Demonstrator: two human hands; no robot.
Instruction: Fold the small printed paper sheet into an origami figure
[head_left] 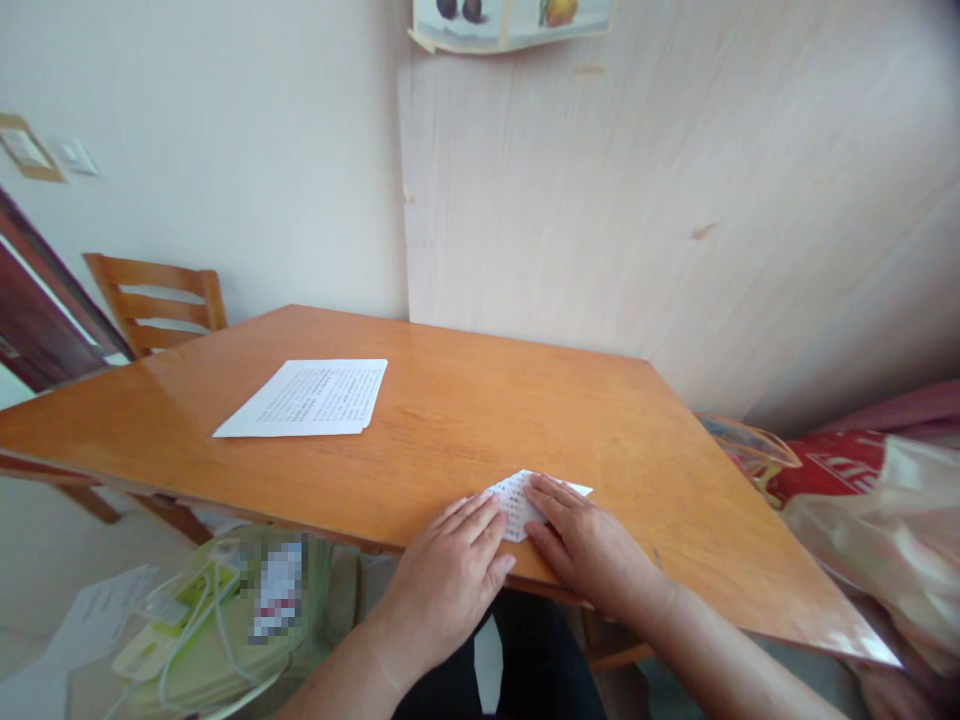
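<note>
a small folded piece of printed paper lies on the wooden bench, close to the near edge, with its top a blunt point and one white corner sticking out past the right hand. the left hand lies over the paper's left side, its grip laid out flat with the fingers side by side, pinching nothing that shows. the right hand rests on the paper's right side, its grip also flat, the thumb spread away from the fingers. printed text shows between the two hands. farther off to the left, well apart from them, printed sheets lie on the bench. a wooden chair stands past the bench's left end; a red bag sits beyond the right edge.
</note>
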